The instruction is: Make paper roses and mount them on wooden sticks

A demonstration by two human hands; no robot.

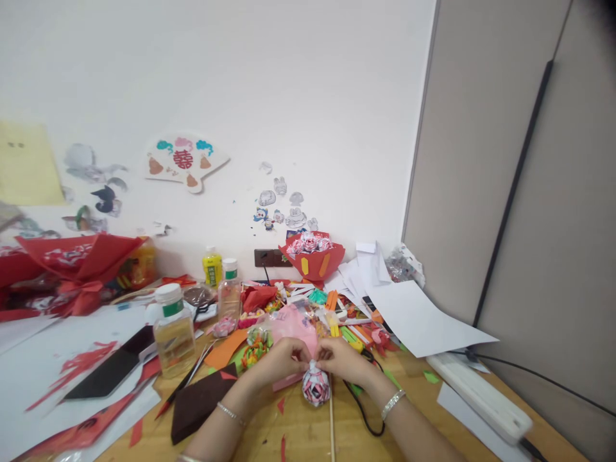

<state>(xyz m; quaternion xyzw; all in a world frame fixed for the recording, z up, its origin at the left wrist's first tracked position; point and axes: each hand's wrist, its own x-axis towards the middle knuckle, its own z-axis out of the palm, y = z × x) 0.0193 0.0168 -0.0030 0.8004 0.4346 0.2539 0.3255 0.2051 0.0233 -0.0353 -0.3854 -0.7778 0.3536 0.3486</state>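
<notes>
A pink and white folded paper flower hangs head down over the near middle of the wooden table. My left hand pinches its narrow white base from the left. From the right, my right hand pinches the same base, the fingertips of both hands nearly meeting. A thin wooden stick runs down just right of the flower; whether it touches the flower I cannot tell. Behind my hands lies a pink plastic bag. The exact grip at the base is partly hidden by my fingers.
Clear bottles, a dark brown box and a black phone lie left. Paper scraps and a green cutter lie behind my hands. A red bouquet stands by the wall. At right are white paper and a power strip.
</notes>
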